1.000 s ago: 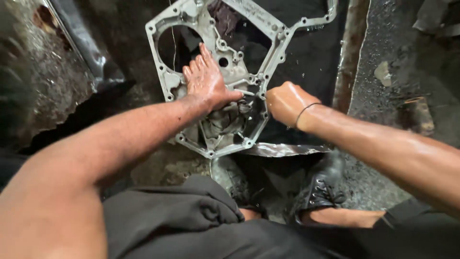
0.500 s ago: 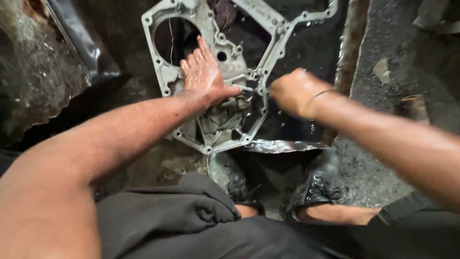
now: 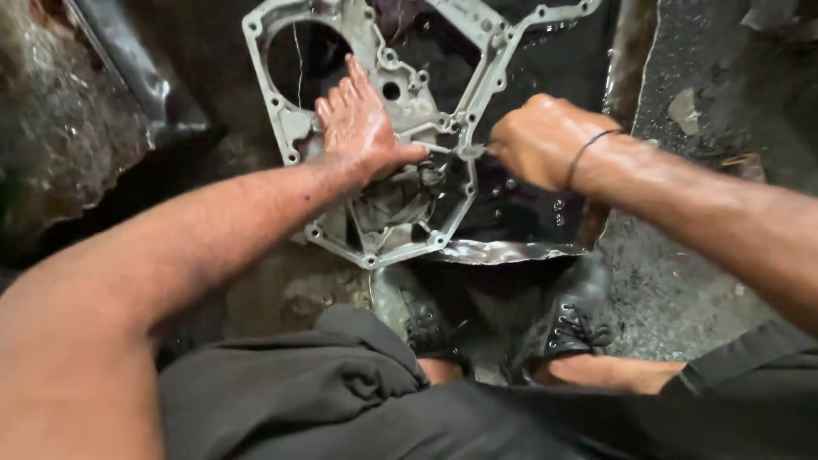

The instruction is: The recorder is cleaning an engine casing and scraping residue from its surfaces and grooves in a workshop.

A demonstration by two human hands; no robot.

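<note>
- Grey cast-metal engine cover (image 3: 400,94), ringed with bolt holes, is laid flat on the wet black tray (image 3: 545,77) at twelve o'clock from the person's knees.
- Left hand (image 3: 358,128) is pressed flat on the cover's middle, fingers together and extended toward twelve o'clock.
- Right hand (image 3: 538,140) is clenched at three o'clock of the left, around a small metal tool (image 3: 471,152) whose tip meets the cover's rim.
- Black laced shoes (image 3: 567,328) are seen at six o'clock.

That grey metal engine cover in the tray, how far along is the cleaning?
Done: the pale grey cast-metal cover shows wet, mostly bare upper ribs. In hand: the left hand presses it flat while the right hand, fisted, works its edge. Left: dark grime in the lower pocket.
</note>
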